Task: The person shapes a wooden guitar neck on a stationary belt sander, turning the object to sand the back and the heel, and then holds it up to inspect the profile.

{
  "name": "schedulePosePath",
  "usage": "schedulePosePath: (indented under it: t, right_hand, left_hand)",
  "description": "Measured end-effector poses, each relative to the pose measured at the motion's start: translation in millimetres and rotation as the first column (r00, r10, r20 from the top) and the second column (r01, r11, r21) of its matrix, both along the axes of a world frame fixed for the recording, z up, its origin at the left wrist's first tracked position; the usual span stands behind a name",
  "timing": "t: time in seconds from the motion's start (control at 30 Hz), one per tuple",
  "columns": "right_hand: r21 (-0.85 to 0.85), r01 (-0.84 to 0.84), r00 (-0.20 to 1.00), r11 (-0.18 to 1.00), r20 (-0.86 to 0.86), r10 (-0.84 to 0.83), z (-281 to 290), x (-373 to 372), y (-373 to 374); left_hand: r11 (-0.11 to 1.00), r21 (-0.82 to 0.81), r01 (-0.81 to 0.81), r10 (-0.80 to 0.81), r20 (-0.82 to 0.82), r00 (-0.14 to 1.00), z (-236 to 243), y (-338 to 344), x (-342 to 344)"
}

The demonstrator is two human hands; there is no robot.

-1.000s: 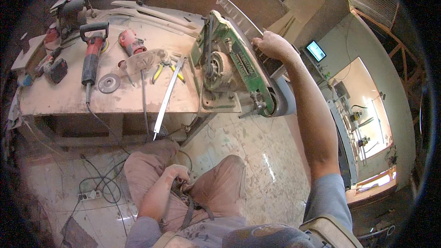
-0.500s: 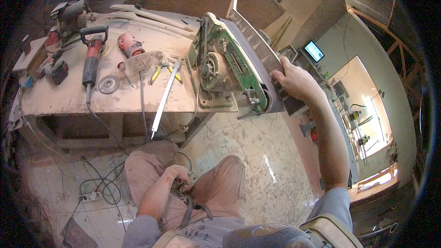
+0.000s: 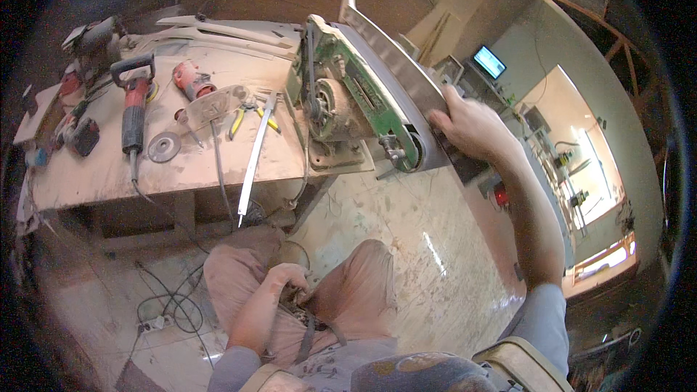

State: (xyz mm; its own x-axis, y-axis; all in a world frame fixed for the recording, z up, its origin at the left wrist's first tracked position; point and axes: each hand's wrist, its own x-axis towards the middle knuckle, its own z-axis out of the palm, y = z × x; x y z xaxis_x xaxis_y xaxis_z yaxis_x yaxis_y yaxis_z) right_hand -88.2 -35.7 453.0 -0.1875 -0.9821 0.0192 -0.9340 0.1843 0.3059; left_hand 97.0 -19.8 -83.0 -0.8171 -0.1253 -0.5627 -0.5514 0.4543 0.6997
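My right hand [image 3: 475,127] reaches out at the right, gripping the near end of a long, narrow, flat board [image 3: 396,38]. Its far end has a pale upright piece. The board lies alongside the grey belt [image 3: 385,72] of a green belt sander [image 3: 363,91]; I cannot tell whether the two touch. My fingers on the board's far side are partly hidden. Low in my lap, my left hand [image 3: 289,277] is curled closed between my knees. What it holds, if anything, is hidden.
On the dusty bench [image 3: 94,167] lie a red and black angle grinder [image 3: 133,112], a red power tool [image 3: 193,81], a grinding disc [image 3: 164,147], yellow-handled pliers [image 3: 237,123] and a long metal strip [image 3: 254,163] overhanging the front edge. Cables [image 3: 174,305] coil on the floor.
The whole view has shifted slightly, the bench moving a little left. My right hand stays at the board's near end, and my left hand stays in my lap.
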Motion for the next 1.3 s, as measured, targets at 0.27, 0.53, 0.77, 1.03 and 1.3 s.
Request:
schedulePosePath:
  t: [0.27, 0.53, 0.77, 1.03, 1.3]
  right_hand:
    - [-0.032, -0.064, 0.993, 0.997, -0.1, 0.06, -18, -40, -170]
    - [-0.038, 0.174, 0.983, 0.984, 0.059, -0.171, -21, -17, -187]
    - [-0.06, 0.144, 0.979, 0.988, 0.152, -0.133, -16, -36, -160]
    - [-0.127, 0.242, 0.368, 0.962, 0.929, 0.03, 1, -191, -56]
    - [-0.226, 0.301, -0.043, 0.926, 0.967, 0.25, -48, -280, 29]
  left_hand:
    - [0.998, -0.066, -0.02, 0.012, -0.117, 0.993, -9, -3, 3]
    - [0.999, -0.044, -0.028, 0.03, 0.055, 0.998, 29, 0, 11]
    - [0.996, 0.073, -0.052, 0.049, 0.04, 0.998, -3, -9, 11]
    - [0.976, 0.017, -0.218, 0.217, -0.214, 0.952, 20, -1, 10]
    - [0.884, 0.059, -0.464, 0.378, -0.674, 0.635, 165, 50, -53]
